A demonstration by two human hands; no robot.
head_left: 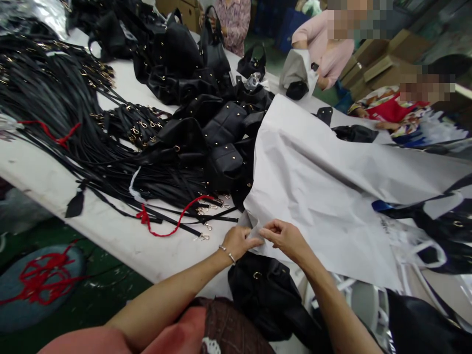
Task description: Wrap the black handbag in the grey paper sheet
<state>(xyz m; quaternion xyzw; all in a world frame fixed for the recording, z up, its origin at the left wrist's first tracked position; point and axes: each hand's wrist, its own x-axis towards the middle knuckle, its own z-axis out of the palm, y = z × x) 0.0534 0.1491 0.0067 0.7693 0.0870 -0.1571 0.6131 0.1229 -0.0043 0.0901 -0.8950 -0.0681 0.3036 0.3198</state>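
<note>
Both my hands meet at the near left corner of a large sheet of pale grey paper [309, 187]. My left hand [238, 242], with a bracelet at the wrist, has its thumb and fingers closed on the paper's edge. Opposite it, my right hand [282, 236] pinches the same corner. A black bag [263, 295] lies just below my hands, close to my body. Black straps [180, 182] with gold clasps and a red tie [177, 228] lie to the left of the paper.
Black bags [224, 123] are piled beyond my hands on the white table [125, 241]. More bags and white handles [431, 253] lie at the right. Several people stand across the table, one holding a grey-wrapped item [295, 71]. A blue stool [40, 312] is at lower left.
</note>
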